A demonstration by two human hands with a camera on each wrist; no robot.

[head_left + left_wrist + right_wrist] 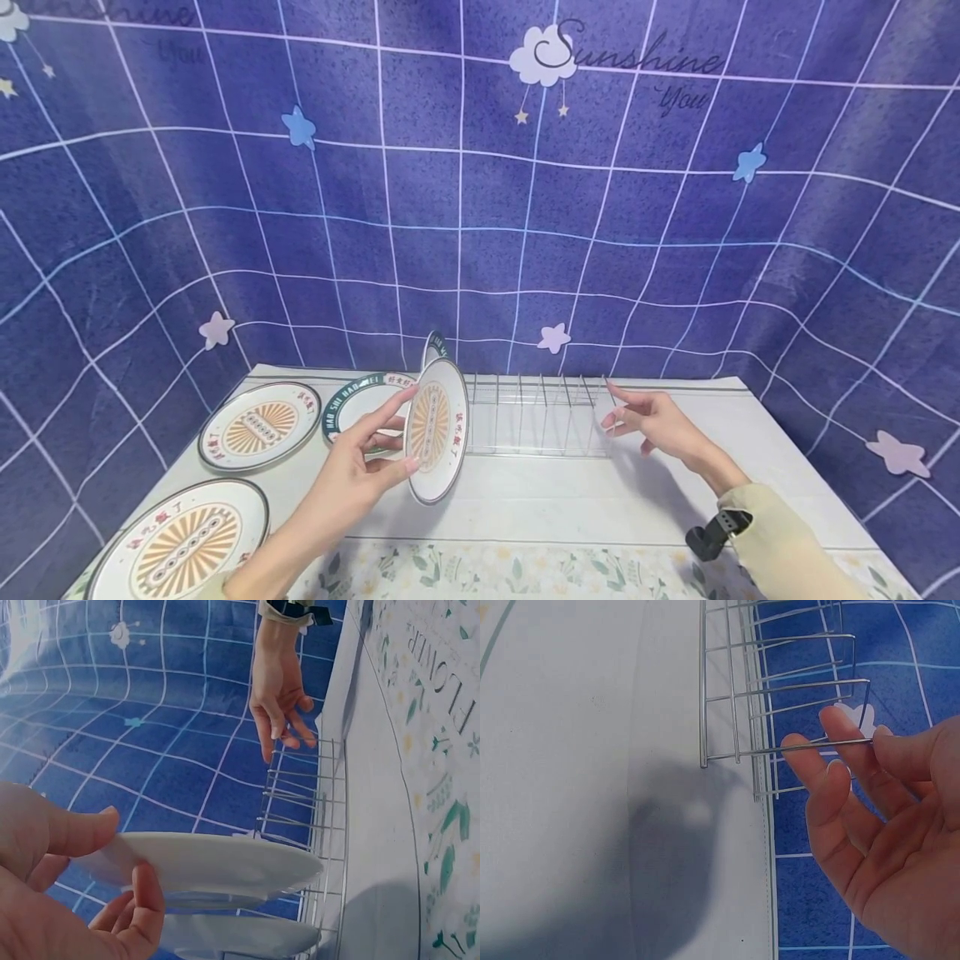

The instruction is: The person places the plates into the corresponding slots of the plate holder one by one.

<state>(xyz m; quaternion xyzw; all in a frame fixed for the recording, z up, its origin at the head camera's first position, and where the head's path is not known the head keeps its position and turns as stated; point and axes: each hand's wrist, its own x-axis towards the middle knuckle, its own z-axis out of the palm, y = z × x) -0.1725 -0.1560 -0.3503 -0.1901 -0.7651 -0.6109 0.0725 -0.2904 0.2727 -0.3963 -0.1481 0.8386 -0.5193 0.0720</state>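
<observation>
My left hand (360, 467) pinches the edge of a white plate (438, 433) with an orange sunburst centre, holding it upright at the left end of a wire dish rack (540, 417). Behind it shows the rim of a green-edged plate (434, 343) standing on edge; the held plate covers most of it. The left wrist view has the held plate (210, 862) side-on, with other plate edges (247, 935) beyond it. At the rack's far right end, my right hand (660, 423) pinches an end wire (817, 745) between thumb and fingers.
A green-rimmed plate (341, 406) lies flat behind my left hand. Two sunburst plates lie at the left, one farther back (258, 425) and one near the front (183, 546). A floral cloth (525, 571) runs along the front edge; a blue checked curtain (487, 192) surrounds the table.
</observation>
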